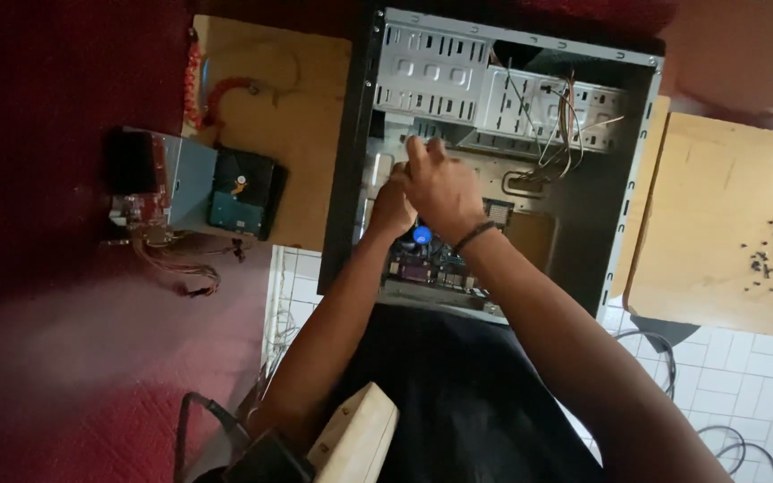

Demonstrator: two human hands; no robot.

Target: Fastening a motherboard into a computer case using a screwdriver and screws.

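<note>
An open black computer case (632, 161) lies on its side in front of me, with the motherboard (422, 268) and a blue-centred cooler fan (421, 235) showing inside. Both my hands reach into it. My right hand (440, 190), with a dark band on the wrist, rests over the area above the fan, its fingers pointing at the silver drive cage (431, 76). My left hand (390, 213) is curled just left of it and partly hidden behind it. What either hand grips is not visible.
A grey power supply (158, 183) with loose wires and a hard drive (245, 192) lie on a wooden board (301, 107) to the left. Several small screws (769, 257) sit on a wooden surface to the right. Cables (664, 353) trail over the tiled floor.
</note>
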